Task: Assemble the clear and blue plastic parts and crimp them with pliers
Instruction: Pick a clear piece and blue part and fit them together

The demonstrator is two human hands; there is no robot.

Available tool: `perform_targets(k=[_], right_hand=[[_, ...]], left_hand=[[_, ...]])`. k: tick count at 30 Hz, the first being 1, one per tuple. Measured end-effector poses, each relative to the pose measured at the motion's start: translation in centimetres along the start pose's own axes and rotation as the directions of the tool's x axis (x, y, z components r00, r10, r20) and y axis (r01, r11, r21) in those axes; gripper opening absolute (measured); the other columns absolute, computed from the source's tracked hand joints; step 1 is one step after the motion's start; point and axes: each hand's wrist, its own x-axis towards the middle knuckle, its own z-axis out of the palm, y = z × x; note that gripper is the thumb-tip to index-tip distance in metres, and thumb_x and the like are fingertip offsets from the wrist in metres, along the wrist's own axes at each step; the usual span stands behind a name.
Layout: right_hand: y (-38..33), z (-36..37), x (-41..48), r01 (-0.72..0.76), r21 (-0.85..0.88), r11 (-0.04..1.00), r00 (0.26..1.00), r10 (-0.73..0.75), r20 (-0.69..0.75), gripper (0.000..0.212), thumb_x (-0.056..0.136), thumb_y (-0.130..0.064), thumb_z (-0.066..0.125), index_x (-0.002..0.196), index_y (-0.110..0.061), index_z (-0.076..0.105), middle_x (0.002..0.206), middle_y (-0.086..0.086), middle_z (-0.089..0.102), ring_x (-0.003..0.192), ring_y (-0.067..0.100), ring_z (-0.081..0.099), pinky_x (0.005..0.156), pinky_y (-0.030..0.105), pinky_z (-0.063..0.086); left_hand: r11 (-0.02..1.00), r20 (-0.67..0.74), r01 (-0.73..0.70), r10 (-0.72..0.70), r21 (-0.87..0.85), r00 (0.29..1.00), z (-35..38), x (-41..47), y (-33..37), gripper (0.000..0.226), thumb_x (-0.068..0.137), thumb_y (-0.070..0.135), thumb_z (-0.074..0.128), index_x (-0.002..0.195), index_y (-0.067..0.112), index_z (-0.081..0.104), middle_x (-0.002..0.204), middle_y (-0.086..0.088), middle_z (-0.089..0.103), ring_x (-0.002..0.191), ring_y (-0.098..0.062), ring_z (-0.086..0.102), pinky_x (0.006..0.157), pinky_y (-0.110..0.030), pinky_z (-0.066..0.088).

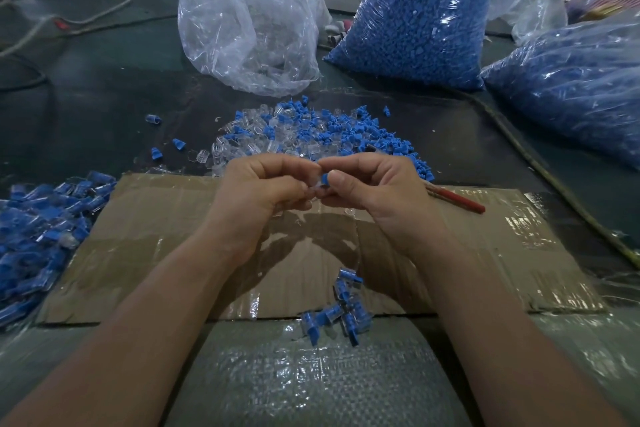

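My left hand [263, 184] and my right hand [370, 184] meet above a taped cardboard sheet [166, 218]. The right hand pinches a small blue part [325, 179] between thumb and forefinger. The left hand's curled fingers hold a clear part [314, 188] against it; most of the clear part is hidden. Behind the hands lies a loose heap of blue and clear parts [311, 135]. A few joined pieces [341, 308] lie at the cardboard's near edge. The red-handled pliers [457, 199] rest on the cardboard, right of my right hand.
A heap of joined blue-and-clear pieces [41, 229] lies at the left. At the back stand a clear bag of clear parts [249, 24] and bags of blue parts [419, 17] [571, 87]. A woven sack [311, 378] covers the near edge.
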Motion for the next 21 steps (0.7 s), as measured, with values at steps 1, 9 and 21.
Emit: perform_targets(k=[1,9,21], right_hand=[[0.0,0.0,0.0,0.011,-0.012,1.000,1.000,-0.011,-0.008,0.019,0.082,0.002,0.060,0.087,-0.014,0.068,0.073,0.000,0.072,0.071,0.013,0.068,0.066,0.019,0.054],[0.4,0.2,0.0,0.034,-0.101,0.994,0.999,-0.030,0.037,0.021,0.080,-0.002,0.063,0.081,-0.022,0.067,0.070,-0.005,0.071,0.068,0.009,0.067,0.065,0.018,0.054],[1.7,0.5,0.1,0.261,-0.302,0.917,0.964,-0.262,0.037,0.032,0.074,-0.001,0.070,0.089,-0.029,0.067,0.082,-0.015,0.070,0.079,0.005,0.067,0.072,0.016,0.052]], left_hand=[[1.000,0.008,0.004,-0.004,-0.024,1.000,-0.1,0.0,0.0,0.032,0.073,-0.010,0.059,0.063,0.017,0.074,0.063,0.000,0.069,0.058,-0.009,0.063,0.057,-0.018,0.053],[0.997,-0.023,-0.001,0.003,0.076,1.000,0.2,-0.2,0.2,0.007,0.059,0.015,0.071,0.058,0.022,0.072,0.058,-0.002,0.068,0.052,-0.009,0.062,0.052,-0.017,0.052],[0.988,-0.048,0.138,-0.142,-0.068,0.989,-0.1,0.0,0.1,0.012,0.053,0.013,0.068,0.064,0.009,0.067,0.055,-0.005,0.065,0.048,-0.011,0.060,0.045,-0.018,0.049]])
